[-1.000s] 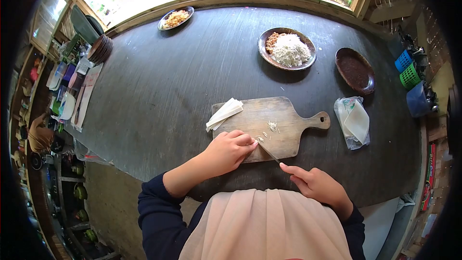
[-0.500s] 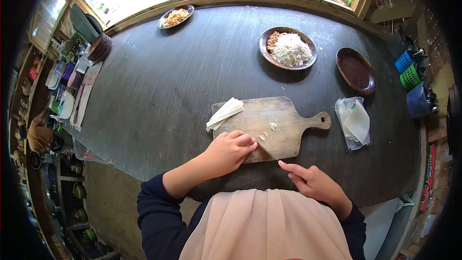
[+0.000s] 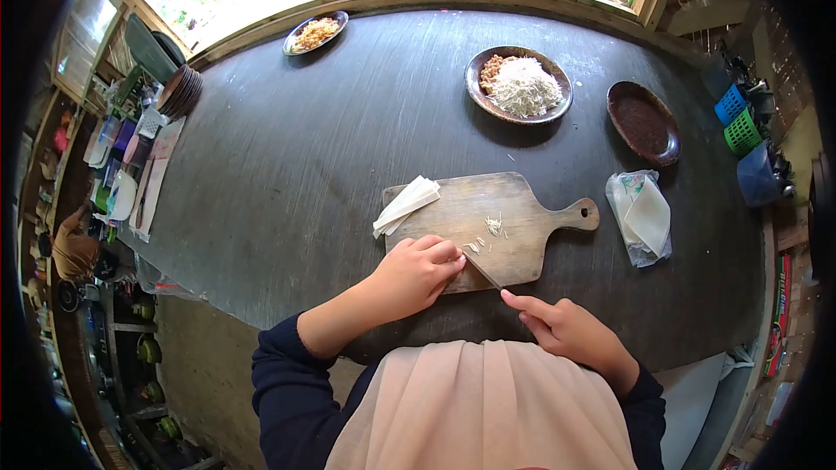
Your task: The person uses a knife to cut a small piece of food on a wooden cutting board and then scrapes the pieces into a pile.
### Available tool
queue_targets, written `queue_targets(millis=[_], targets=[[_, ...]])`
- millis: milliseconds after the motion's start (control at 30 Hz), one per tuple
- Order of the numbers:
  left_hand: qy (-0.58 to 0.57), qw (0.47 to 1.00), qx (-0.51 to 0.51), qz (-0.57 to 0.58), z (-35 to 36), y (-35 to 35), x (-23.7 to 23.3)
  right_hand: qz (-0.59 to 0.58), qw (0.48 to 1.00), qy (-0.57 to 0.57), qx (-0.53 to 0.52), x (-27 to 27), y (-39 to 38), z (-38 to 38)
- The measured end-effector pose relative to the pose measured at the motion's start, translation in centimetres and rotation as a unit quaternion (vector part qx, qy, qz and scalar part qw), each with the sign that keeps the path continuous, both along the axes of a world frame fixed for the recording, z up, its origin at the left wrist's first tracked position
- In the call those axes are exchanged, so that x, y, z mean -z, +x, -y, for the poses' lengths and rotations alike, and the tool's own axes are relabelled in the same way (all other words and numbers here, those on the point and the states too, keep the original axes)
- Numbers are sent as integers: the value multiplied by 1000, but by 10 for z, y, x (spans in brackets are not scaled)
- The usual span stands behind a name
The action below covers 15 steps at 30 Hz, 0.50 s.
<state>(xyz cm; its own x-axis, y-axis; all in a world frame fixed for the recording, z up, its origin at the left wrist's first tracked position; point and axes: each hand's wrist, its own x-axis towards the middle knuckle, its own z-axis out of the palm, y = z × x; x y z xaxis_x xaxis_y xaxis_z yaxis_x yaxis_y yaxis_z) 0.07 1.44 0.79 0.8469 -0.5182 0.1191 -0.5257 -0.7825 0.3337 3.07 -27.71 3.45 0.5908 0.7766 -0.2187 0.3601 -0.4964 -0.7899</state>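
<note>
A wooden cutting board (image 3: 514,196) with a handle lies in front of me. My right hand (image 3: 570,331) grips a knife (image 3: 484,271), its blade slanting across the board's near edge up to my left fingertips. My left hand (image 3: 418,270) is closed and pressed down on the board beside the blade; whatever is under its fingers is hidden. Thin white shreds (image 3: 494,225) lie just beyond the blade, some at the fingertips. A stack of flat white strips (image 3: 407,205) rests on the board's far left corner.
Beyond the board stands a brown plate (image 3: 475,97) with white shreds and brown bits. To its right are a brown oval dish (image 3: 644,126) and a plastic packet (image 3: 640,218) with white sheets. A plate of orange-brown food (image 3: 315,34) sits far left; stacked brown dishes (image 3: 181,90) stand at the table's edge.
The view has shifted very slightly. Both hands and the knife stay in nearly the same place; the knife's handle end has moved a touch to the left.
</note>
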Motion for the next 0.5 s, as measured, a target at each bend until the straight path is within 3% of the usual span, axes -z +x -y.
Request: queue_targets(millis=[333,500], targets=[[-1,1000,3,18,1,-2,1,29,1000,-4,-12,3,1,4],[7,999,-10,31,8,-6,-4,-25,999,-2,-32,1,6,13]])
